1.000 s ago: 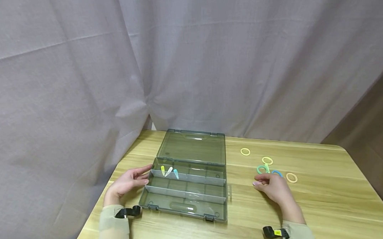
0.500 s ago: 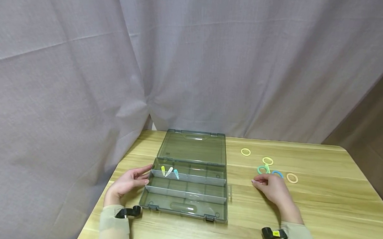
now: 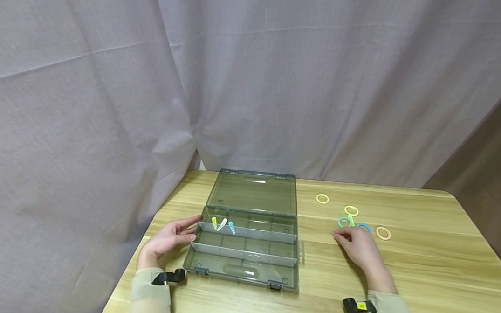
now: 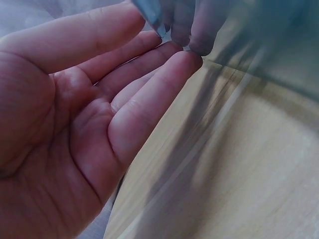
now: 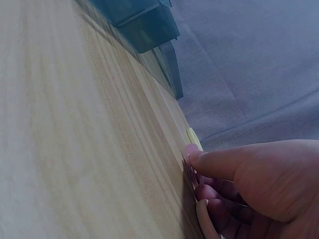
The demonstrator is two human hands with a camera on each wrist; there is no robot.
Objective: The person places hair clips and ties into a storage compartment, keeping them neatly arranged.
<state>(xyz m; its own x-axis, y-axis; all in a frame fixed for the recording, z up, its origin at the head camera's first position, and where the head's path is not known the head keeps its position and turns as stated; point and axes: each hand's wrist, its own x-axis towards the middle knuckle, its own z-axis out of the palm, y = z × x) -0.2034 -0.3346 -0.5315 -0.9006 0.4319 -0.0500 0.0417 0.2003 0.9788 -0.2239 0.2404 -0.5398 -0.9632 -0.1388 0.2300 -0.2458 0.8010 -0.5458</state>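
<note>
Pinching pink clip w/ R hand, lower R of frame; L hand, lower L, relaxed, touching box.

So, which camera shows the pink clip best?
The right wrist view, close up: the right hand pinches the pink clip. In the head view, the hand hides nearly all of it; the left wrist view misses it.

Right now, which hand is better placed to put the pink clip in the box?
Likely the right hand: it pinches the pink clip, while the left hand touches the left side of the box, away from the clip.
</note>
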